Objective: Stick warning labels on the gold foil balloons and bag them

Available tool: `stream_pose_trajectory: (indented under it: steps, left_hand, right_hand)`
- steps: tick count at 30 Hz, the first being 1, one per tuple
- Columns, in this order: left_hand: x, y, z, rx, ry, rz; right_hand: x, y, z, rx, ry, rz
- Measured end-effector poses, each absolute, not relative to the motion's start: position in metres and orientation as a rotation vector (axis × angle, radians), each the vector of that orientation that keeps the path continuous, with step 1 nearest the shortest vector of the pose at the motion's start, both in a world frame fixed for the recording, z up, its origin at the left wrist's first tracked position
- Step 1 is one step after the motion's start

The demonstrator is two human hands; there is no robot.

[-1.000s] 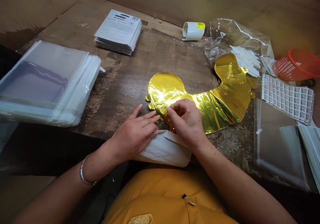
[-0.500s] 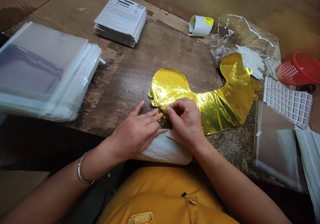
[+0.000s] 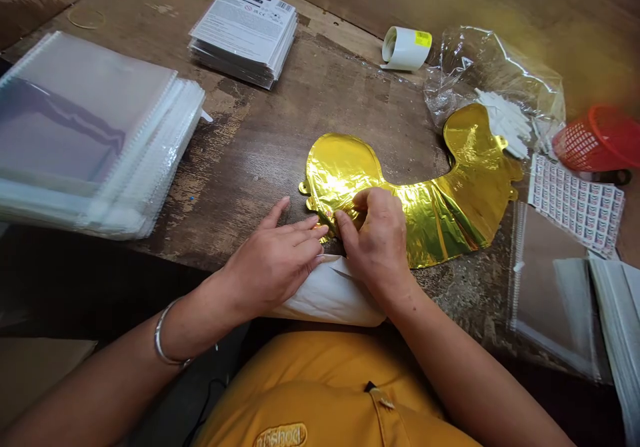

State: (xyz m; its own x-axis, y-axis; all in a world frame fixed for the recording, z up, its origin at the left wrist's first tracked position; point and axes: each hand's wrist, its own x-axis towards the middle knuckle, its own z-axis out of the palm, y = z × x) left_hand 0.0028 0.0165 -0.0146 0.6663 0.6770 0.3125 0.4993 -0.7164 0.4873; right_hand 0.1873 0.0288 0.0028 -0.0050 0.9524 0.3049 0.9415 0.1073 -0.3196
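A flat gold foil balloon [image 3: 425, 214], curved with rounded ends and small tabs, lies on the table in front of me. My left hand [image 3: 275, 254] lies flat with its fingers stretched out, fingertips on the balloon's near left edge. My right hand [image 3: 375, 240] is closed in a pinch at that same edge, thumb and index finger together on the foil. A small reddish mark shows on the foil beside the right thumb. Below both hands, at the table's front edge, is a white soft-looking bundle [image 3: 330, 294], partly hidden by the hands.
Clear plastic sleeves [image 3: 100, 127] are stacked at the left. Printed cards [image 3: 245, 30] are piled at the back, near a white label roll [image 3: 407, 48]. To the right are a clear bag [image 3: 530, 67], a red basket [image 3: 595, 140], a sticker sheet [image 3: 575, 200] and more sleeves [image 3: 550, 294].
My right hand has shifted slightly, its knuckles lifting, and a reddish mark on the foil shows more plainly. My left hand stays nearly in place. The view has moved a little.
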Motion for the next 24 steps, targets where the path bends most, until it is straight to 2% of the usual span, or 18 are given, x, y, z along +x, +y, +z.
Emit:
stream_pose_trajectory:
  steps: [3,7,13,19,24]
  left_hand:
    - [0.002,0.018,-0.014,2.516,0.914,0.686]
    - [-0.002,0.019,-0.013,2.477,0.886,0.699]
    - [-0.008,0.011,-0.008,2.352,1.029,0.799]
    - [-0.006,0.005,0.001,2.303,1.184,0.735]
    - [-0.001,0.01,0.004,2.26,1.012,0.706]
  right_hand:
    - [0.19,0.021,0.009,-1.666,-2.136,-0.116]
    - [0.191,0.008,0.011,-1.38,-2.445,-0.047]
    - [0.189,0.009,0.002,-1.445,-2.616,-0.203]
    - [0.19,0.019,0.015,-1.503,-2.586,-0.047]
    - [0.192,0.019,0.018,-1.458,-2.59,-0.054]
